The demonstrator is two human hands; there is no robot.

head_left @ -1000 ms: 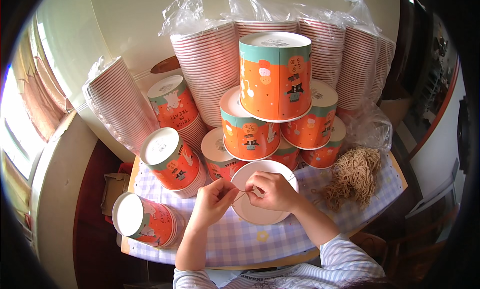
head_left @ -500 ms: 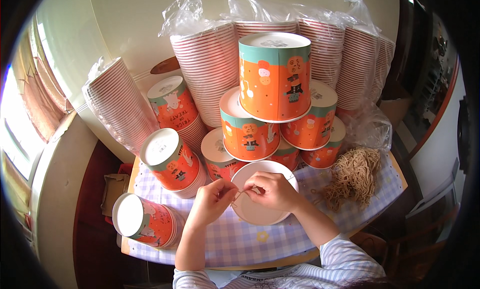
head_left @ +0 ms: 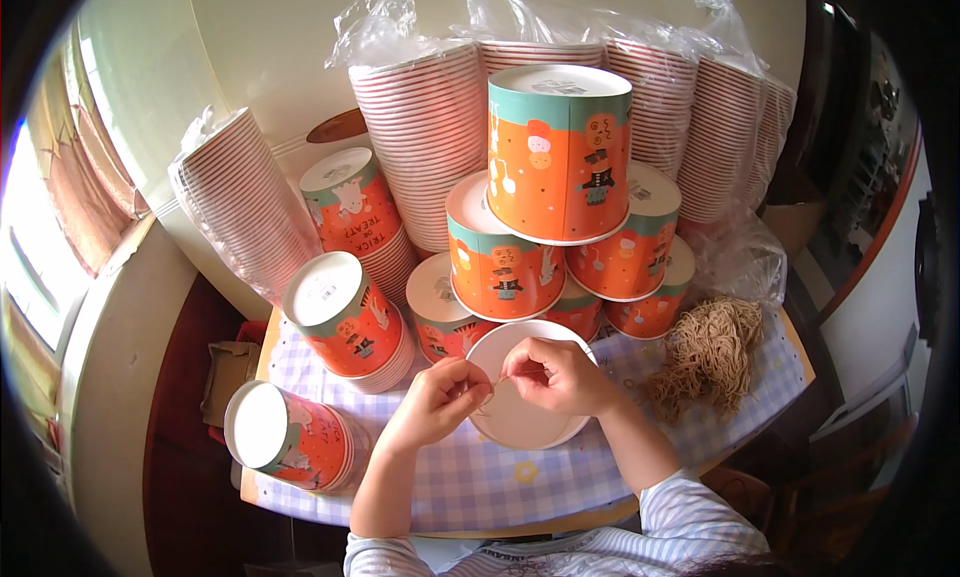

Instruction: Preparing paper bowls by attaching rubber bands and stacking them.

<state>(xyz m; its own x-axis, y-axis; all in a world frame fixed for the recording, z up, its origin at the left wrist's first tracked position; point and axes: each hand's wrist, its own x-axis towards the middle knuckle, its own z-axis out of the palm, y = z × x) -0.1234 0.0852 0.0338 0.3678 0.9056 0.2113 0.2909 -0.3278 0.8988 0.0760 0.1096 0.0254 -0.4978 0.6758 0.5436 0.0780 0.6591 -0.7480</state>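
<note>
My left hand (head_left: 440, 401) and my right hand (head_left: 556, 378) are close together, each in a pinch. A thin strand of tan string (head_left: 497, 380) runs between their fingertips, and a loose bit hangs below the left fingers. Directly beneath them, a white paper tub (head_left: 535, 437) stands with its mouth facing up; my hands hide part of its rim. To the right of my right hand lies a tangled heap of tan string (head_left: 712, 349).
Behind the tub, upside-down orange-and-green paper tubs (head_left: 560, 162) are piled in tiers. Tall nested stacks (head_left: 415, 127) in clear plastic line the back. Shorter stacks (head_left: 345, 322) stand at left. A checked cloth (head_left: 460, 492) covers the table.
My fingertips have drawn slightly apart, the right hand turning a little and the left shifting right. The string shows between them. The whole view has shifted slightly.
</note>
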